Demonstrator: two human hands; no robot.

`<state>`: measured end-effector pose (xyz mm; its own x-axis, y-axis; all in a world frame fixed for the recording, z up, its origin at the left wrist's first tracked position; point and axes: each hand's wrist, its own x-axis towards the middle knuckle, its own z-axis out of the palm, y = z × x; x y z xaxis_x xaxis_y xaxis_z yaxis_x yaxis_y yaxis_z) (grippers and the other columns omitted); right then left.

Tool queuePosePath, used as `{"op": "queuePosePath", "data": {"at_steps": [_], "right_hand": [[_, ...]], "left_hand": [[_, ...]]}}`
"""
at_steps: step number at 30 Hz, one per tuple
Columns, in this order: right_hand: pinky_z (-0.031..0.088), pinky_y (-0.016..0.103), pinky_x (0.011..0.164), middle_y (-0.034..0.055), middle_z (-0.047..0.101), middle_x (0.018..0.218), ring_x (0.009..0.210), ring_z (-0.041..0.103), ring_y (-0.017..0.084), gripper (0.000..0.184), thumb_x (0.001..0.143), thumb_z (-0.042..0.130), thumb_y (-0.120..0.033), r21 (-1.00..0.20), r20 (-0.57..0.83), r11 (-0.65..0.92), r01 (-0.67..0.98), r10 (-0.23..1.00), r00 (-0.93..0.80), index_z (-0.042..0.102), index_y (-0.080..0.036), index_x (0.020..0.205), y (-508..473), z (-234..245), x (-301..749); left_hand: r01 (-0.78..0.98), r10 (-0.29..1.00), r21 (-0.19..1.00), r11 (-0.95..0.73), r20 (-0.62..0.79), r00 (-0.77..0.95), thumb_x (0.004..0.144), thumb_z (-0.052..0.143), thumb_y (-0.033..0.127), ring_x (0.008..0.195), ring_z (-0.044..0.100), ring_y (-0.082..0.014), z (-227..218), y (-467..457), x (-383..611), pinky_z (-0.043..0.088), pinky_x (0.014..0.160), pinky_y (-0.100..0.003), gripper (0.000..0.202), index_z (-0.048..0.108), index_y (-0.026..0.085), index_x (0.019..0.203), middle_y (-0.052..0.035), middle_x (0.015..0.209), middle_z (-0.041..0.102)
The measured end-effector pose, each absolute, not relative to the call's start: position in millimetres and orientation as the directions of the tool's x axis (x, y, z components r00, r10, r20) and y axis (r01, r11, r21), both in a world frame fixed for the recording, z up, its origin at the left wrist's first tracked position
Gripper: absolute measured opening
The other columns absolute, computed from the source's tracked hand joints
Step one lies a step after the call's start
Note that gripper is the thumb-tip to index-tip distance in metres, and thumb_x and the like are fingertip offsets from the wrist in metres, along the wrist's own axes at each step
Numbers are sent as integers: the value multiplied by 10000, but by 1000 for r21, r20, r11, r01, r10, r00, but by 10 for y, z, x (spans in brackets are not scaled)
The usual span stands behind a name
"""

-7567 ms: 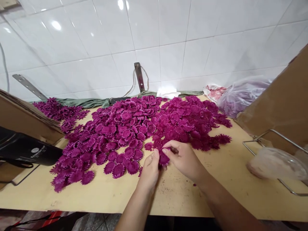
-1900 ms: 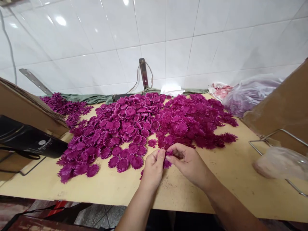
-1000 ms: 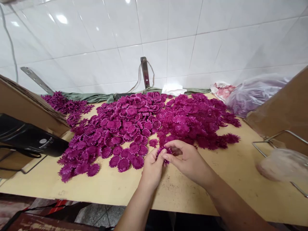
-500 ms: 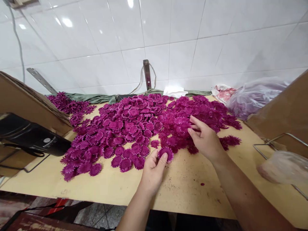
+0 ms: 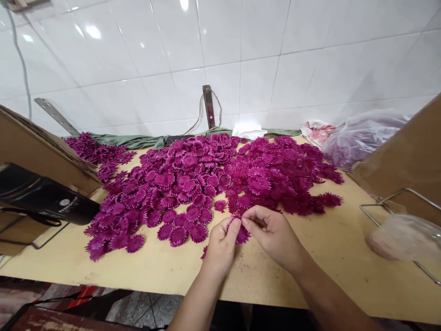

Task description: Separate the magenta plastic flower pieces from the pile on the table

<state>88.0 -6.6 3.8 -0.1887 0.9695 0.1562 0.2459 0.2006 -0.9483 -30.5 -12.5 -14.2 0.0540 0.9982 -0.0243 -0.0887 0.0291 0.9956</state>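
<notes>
A magenta artificial flower piece (image 5: 243, 235) with a fringed edge is pinched in my left hand (image 5: 221, 243), thumb on top. My right hand (image 5: 272, 232) meets it from the right, its thumb and fingertips closed at the flower's upper edge. Whether they grip a separate layer is hidden by the fingers. Another bit of magenta petal (image 5: 204, 252) shows at the left side of my left hand. Just beyond my hands lie a heap of thick, pale-edged flower heads (image 5: 189, 161) and, to the right, a heap of flatter fringed flower layers (image 5: 275, 170).
Star-shaped magenta pieces (image 5: 103, 154) lie at the back left. A black flask (image 5: 48, 195) leans by a cardboard box (image 5: 44, 147). On the right are a filled plastic bag (image 5: 365, 138), a wire stand (image 5: 396, 197) and a clear bag (image 5: 404, 239). A tiled wall (image 5: 258, 78) stands behind.
My right hand has come from the right-hand heap down to my left hand, and its fingers have closed at the flower. The left hand keeps its hold, nearly in place.
</notes>
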Motion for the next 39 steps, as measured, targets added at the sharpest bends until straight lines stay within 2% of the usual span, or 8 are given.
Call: {"op": "queuePosePath", "data": {"at_steps": [7,10,12,14,19,24,35,39], "right_hand": [[461,277,498,16,594,551,502,559,149,158,782,496,-290,-882,284,145,449,923,259,581,-170,724,295,96,1170],[523,345,655,113,678,859,729,644,198,270,778,503,-271,-884,299,158,439,914,274,604,-135,988,497,148,1353],[503,397,814,153,580,1192,995,601,237,430,764,525,-234,-853,326,188,487,920,216,532,-154,1186,559,179,1416],[447,447,917,129,485,1323,1146,509,262,470,757,540,-216,-797,359,209,567,918,167,522,-192,1226,519,201,1409],[532,387,748,85,681,954,858,636,211,264,803,535,-310,-856,190,205,474,978,-80,637,-191,1015,96,195,1122],[511,271,647,36,680,816,736,632,156,133,753,571,-190,-919,103,198,341,956,-276,623,-175,875,-120,114,862],[444,251,483,10,608,575,496,556,136,182,825,458,-265,-818,317,231,526,945,77,587,-183,724,162,106,977],[531,354,659,84,681,838,713,650,198,245,817,485,-312,-845,319,168,508,920,227,614,-168,967,425,143,1186]], "left_hand": [[35,997,999,-32,29,67,764,546,420,549,369,-105,-72,-191,-324,338,547,-226,339,432,184,549,42,545,395],[-9,1000,1000,5,-4,31,758,562,382,582,427,-112,-67,-194,-350,364,574,-223,255,514,175,617,32,582,465],[-32,1000,999,13,-13,14,743,580,341,641,482,-126,-67,-175,-350,395,627,-232,172,589,170,727,11,656,546],[-30,1000,999,27,-26,5,717,601,309,650,498,-132,-70,-148,-341,403,641,-240,149,614,168,764,1,675,573],[-54,998,996,65,-65,-4,694,607,333,608,476,-126,-108,-73,-327,393,612,-243,177,585,158,676,10,614,542],[-95,996,992,85,-88,-26,700,590,476,568,440,-116,-175,-44,-332,381,577,-244,336,540,158,607,27,558,487],[-104,998,994,-24,31,61,713,624,350,731,549,-170,-61,-143,-301,432,749,-285,179,598,173,722,-15,683,603],[-104,999,994,22,-17,48,702,638,388,689,555,-167,-72,-188,-353,435,673,-268,231,635,160,733,-24,669,623]]}}
